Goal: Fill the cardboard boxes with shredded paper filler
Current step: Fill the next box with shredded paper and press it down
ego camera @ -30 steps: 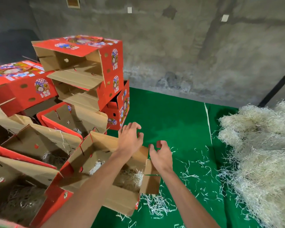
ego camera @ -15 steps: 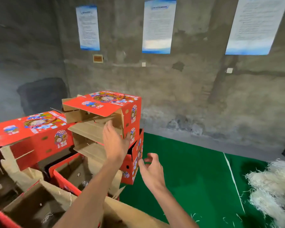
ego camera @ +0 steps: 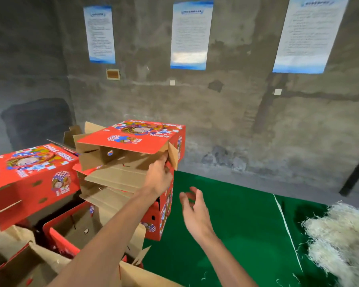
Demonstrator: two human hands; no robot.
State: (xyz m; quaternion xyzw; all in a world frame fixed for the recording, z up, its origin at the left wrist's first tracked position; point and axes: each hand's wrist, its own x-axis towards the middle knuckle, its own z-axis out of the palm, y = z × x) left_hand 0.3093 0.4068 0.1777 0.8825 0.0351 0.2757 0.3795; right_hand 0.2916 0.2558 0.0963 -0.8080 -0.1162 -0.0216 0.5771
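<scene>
Head view, left to right. At far left a red printed box (ego camera: 29, 179) lies on its side, its left end cut off by the frame edge; below it an open box (ego camera: 75, 228) shows a brown interior, its contents too dark to make out. At centre a stack of boxes stands with the top box (ego camera: 133, 139) lying on its side, open end toward the camera. The left hand (ego camera: 158, 179) reaches to this box's right front corner, fingertips on the brown side flap (ego camera: 173, 155); the fingers are partly hidden behind the flap, so the grip cannot be told. The right hand (ego camera: 195, 212) hovers over the green mat (ego camera: 226, 224), fingers spread apart and loosely curved, holding nothing. At far right the shredded paper filler (ego camera: 338, 241) lies heaped on the mat, well apart from the boxes and cut off by the frame edge. Three wall notices (ego camera: 189, 34) are too blurred to read
</scene>
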